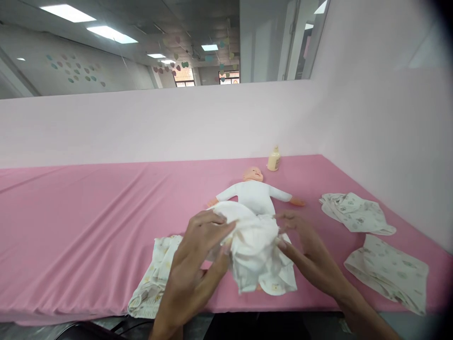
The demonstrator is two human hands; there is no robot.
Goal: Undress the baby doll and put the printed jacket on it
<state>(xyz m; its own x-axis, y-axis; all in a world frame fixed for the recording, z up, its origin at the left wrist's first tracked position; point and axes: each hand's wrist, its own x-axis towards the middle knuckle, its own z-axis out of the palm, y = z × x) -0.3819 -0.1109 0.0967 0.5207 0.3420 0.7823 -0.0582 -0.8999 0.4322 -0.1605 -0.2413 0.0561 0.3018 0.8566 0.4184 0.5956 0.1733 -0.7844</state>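
A baby doll [253,192] in a white long-sleeved top lies on its back, its head toward the wall and arms spread. In front of its lower body, a bunched white baby garment [253,245] is held up between my hands; its exact kind is unclear. My left hand [200,257] grips the left side of it with thumb and fingers. At its right edge, my right hand [304,248] holds the fabric with curved, slightly blurred fingers. Part of a white piece with a small print [279,283] shows below. The cloth hides the doll's legs.
A pink sheet [88,226] covers the table, which meets walls behind and at right. Folded printed clothes [155,274] lie left of my hands. Two printed cloth pieces, one farther back [357,212] and one nearer [389,271], lie right. A pump bottle [273,159] stands by the back wall.
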